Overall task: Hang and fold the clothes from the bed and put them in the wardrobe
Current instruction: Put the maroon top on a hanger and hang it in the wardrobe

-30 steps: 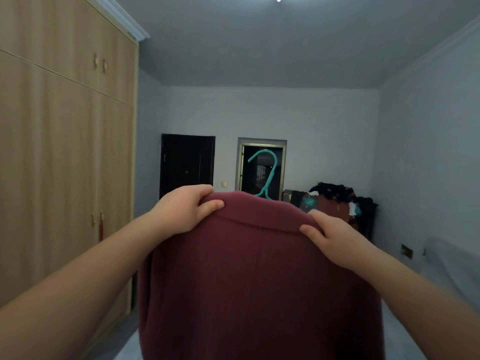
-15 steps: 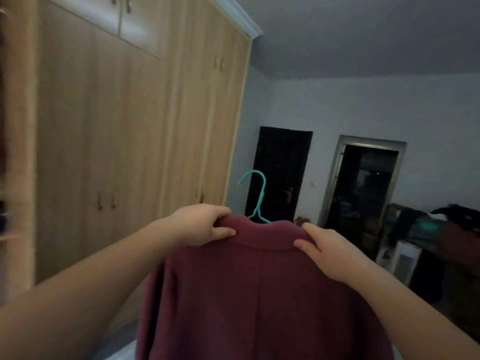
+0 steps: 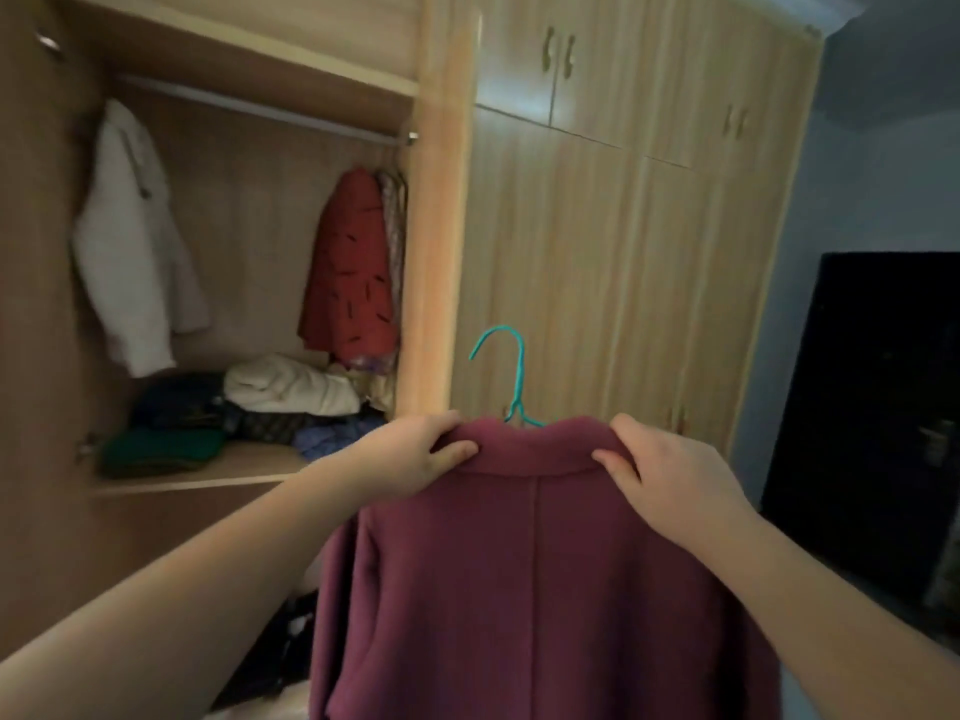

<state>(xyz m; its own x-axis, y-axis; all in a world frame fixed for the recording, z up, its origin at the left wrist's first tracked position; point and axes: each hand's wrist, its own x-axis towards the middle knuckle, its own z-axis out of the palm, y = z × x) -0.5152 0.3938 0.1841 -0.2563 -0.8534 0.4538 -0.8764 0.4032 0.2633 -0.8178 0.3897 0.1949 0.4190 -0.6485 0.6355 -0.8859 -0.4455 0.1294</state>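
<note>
Wardrobe (image 3: 249,226) interior now shows; left hand (image 3: 415,454) and right hand (image 3: 670,470) still grip the coat (image 3: 535,589).

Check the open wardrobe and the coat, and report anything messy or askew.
The clothes on the wardrobe shelf lie in a rumpled heap, not folded stacks. The white jacket looks slumped at the far left. The maroon coat sits squarely on its teal hanger, gripped by left hand and right hand.
</note>
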